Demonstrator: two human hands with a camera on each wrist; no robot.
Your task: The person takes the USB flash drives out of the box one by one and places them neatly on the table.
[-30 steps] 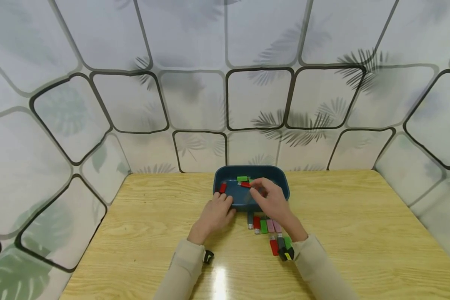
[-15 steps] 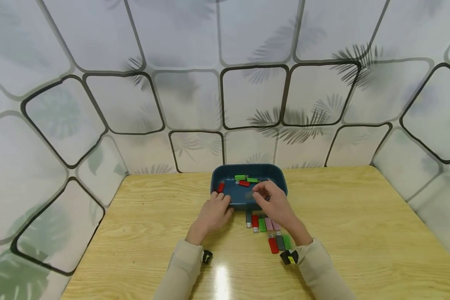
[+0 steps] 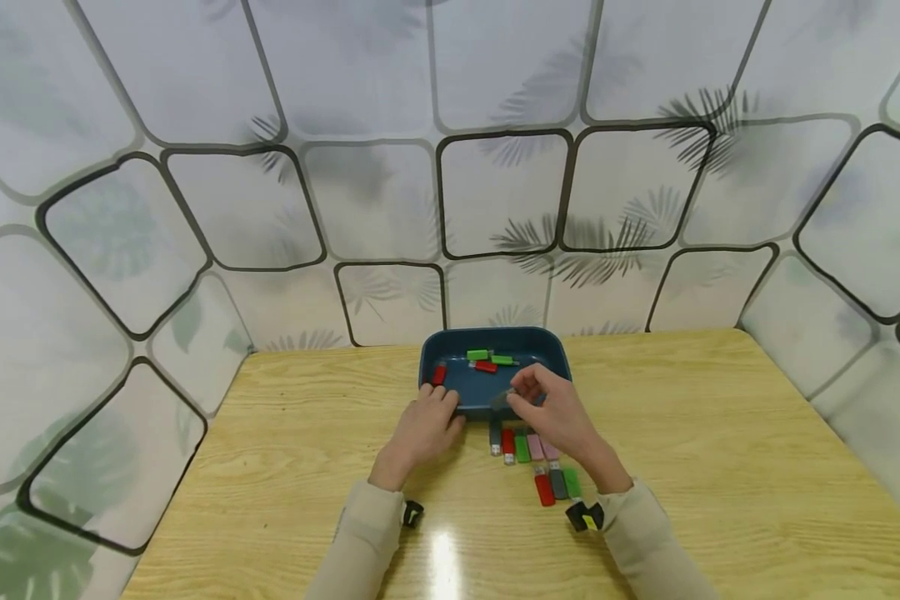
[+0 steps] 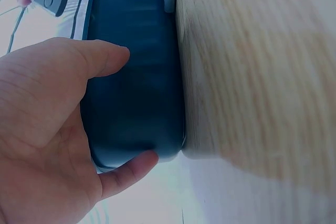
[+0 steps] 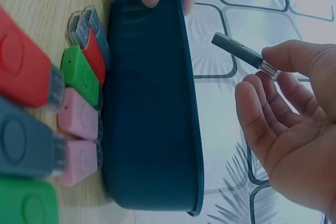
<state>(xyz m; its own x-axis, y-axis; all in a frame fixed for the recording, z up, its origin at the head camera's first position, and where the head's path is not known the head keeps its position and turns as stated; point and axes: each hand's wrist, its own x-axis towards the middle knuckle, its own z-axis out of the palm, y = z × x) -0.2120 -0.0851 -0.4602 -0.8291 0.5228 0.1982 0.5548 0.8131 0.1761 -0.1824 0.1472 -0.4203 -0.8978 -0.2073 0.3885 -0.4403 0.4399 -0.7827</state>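
A dark blue plastic box (image 3: 495, 337) stands at the back of the table. My left hand (image 3: 423, 425) grips its front left corner, thumb on the front wall and fingers over the rim. Above the front part of the box, my right hand (image 3: 558, 412) pinches a grey USB stick (image 5: 239, 50) between thumb and fingers by its clear-capped end. The grey body points away from the palm, tilted. Inside the box lie a red USB stick (image 3: 439, 375) by the left wall, another red one (image 3: 485, 367), and two green ones (image 3: 477, 355) near the back.
Before the box, a row of sticks holds a grey one (image 3: 496, 435), a red one (image 3: 507, 443), a green one (image 3: 522, 447) and pink ones (image 3: 535, 447). Nearer still lie a red (image 3: 543, 489), a grey (image 3: 558, 484) and a green stick (image 3: 572, 482). A patterned curtain (image 3: 390, 208) hangs behind.
My right hand has drawn back slightly toward the front right of the box, still holding the grey stick, uncovering the sticks at the back. The left hand stays on the corner.
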